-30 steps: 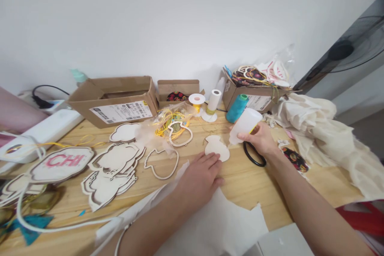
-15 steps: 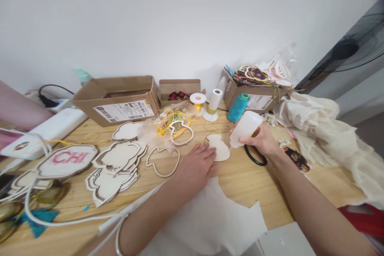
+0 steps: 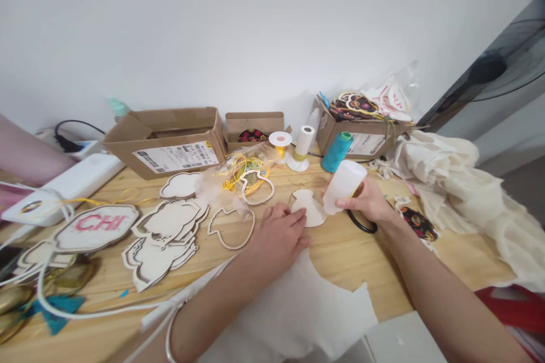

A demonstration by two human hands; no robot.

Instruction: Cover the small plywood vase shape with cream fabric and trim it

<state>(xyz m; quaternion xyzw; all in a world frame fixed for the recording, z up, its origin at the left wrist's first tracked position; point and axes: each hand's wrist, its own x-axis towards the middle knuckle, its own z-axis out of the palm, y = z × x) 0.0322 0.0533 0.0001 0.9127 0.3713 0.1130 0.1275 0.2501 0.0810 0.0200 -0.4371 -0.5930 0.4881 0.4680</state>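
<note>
My right hand (image 3: 367,199) is wrapped round a translucent white squeeze bottle (image 3: 346,182), tilted with its base up and its lower end down to the left. That lower end is at the right edge of a pale, pouch-shaped cutout (image 3: 307,207) on the wooden table. My left hand (image 3: 281,235) lies flat, its fingertips on the cutout's left edge. White fabric (image 3: 298,306) spreads below this hand. Left of it is a thin outline frame (image 3: 252,231). Behind the bottle stands a teal thread cone (image 3: 337,152), and black scissor handles (image 3: 361,222) show partly beneath my right hand.
Cardboard boxes (image 3: 170,150) line the wall. Stacked shaped frames (image 3: 170,224) and a "CHI" plaque (image 3: 96,228) lie left, near a white cable (image 3: 106,313). Spools (image 3: 304,150) stand at the back. Crumpled cream cloth (image 3: 451,176) covers the right side.
The bottle has shifted slightly left and down with my right hand, closer to the cutout. My left hand stays at the cutout's edge with its fingers slightly more bent.
</note>
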